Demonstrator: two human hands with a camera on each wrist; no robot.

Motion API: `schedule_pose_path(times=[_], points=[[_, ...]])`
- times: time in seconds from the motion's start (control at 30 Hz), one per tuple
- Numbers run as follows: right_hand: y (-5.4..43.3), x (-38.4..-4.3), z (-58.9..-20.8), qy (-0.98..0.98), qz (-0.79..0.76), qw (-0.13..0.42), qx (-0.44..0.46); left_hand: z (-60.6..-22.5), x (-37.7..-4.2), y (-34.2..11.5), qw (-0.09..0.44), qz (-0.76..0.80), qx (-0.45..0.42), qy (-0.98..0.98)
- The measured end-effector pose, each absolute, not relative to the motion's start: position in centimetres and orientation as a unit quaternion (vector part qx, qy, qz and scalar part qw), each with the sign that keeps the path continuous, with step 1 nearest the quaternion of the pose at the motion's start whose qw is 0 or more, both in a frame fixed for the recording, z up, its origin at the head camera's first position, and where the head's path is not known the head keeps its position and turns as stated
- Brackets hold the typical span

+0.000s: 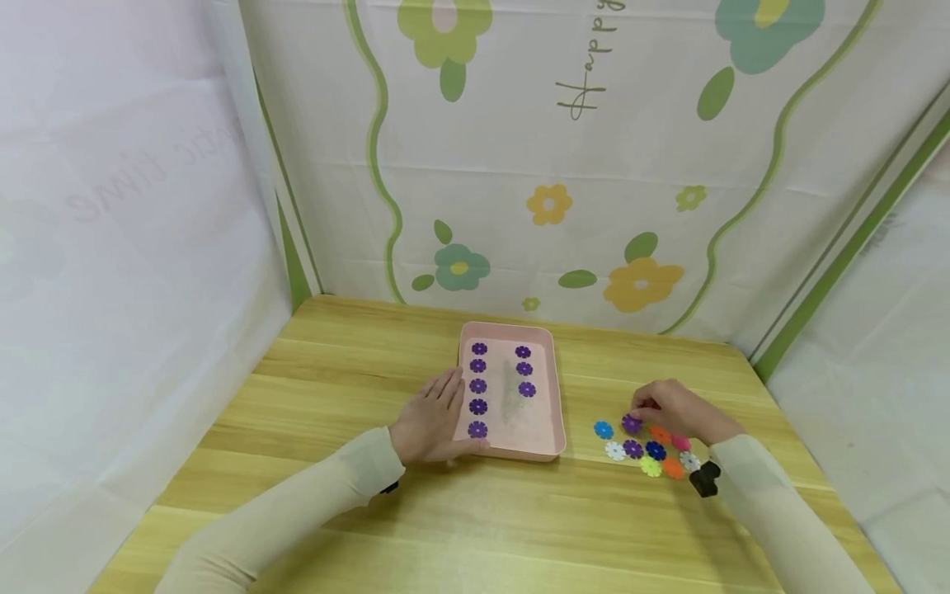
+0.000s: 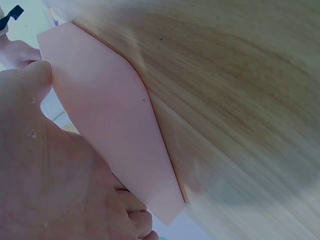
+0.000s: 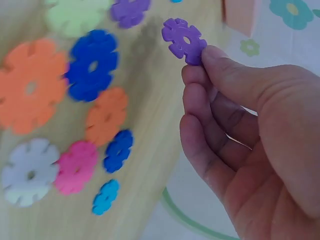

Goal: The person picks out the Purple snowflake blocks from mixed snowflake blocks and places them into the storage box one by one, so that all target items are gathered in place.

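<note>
My right hand (image 1: pixel 679 408) pinches a purple flower-shaped disc (image 3: pixel 184 41) between thumb and fingertips, above several loose discs at the tray's right. In the head view this purple disc (image 1: pixel 632 423) is partly covered by the fingers. My left hand (image 1: pixel 432 419) lies with straight fingers along the left edge of a pink tray (image 1: pixel 557 412), its thumb over the front rim. The tray's outer wall (image 2: pixel 110 100) shows beside that hand in the left wrist view. Inside the tray, purple discs (image 1: pixel 478 386) form a long left column and a shorter right column of three (image 1: pixel 524 369).
Loose flower discs by my right hand include a light blue one (image 1: pixel 604 430), a white one (image 1: pixel 615 450), a yellow-green one (image 1: pixel 651 467) and an orange one (image 1: pixel 673 469). White flower-printed cloth (image 1: pixel 505 165) stands behind and beside the wooden table (image 1: pixel 475 528).
</note>
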State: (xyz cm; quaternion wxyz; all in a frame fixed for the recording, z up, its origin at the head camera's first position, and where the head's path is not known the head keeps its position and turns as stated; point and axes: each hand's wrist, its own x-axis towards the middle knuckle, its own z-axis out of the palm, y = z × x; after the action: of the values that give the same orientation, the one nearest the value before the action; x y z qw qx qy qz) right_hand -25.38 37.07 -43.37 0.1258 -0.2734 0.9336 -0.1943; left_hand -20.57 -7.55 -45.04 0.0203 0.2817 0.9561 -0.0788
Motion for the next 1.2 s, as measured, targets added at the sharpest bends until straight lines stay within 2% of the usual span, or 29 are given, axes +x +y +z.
schedule_pose_path(times=[0.3,0.7,1.2], points=[[33.6,-26.8,-41.6,0.933,-0.188,0.127,-0.279,-45.1,-20.6,-7.6,0.019,-0.088,0.282,0.955],[26.2,-28.3,-39.2,0.922,-0.159,0.116,-0.334,-45.2,-20.7,-7.5,0.015,-0.085,0.285,0.955],[20.1,-29.4,-41.2,0.906,-0.151,0.141,-0.368,-45.1,-20.7,-7.5,0.02,-0.091,0.283,0.955]])
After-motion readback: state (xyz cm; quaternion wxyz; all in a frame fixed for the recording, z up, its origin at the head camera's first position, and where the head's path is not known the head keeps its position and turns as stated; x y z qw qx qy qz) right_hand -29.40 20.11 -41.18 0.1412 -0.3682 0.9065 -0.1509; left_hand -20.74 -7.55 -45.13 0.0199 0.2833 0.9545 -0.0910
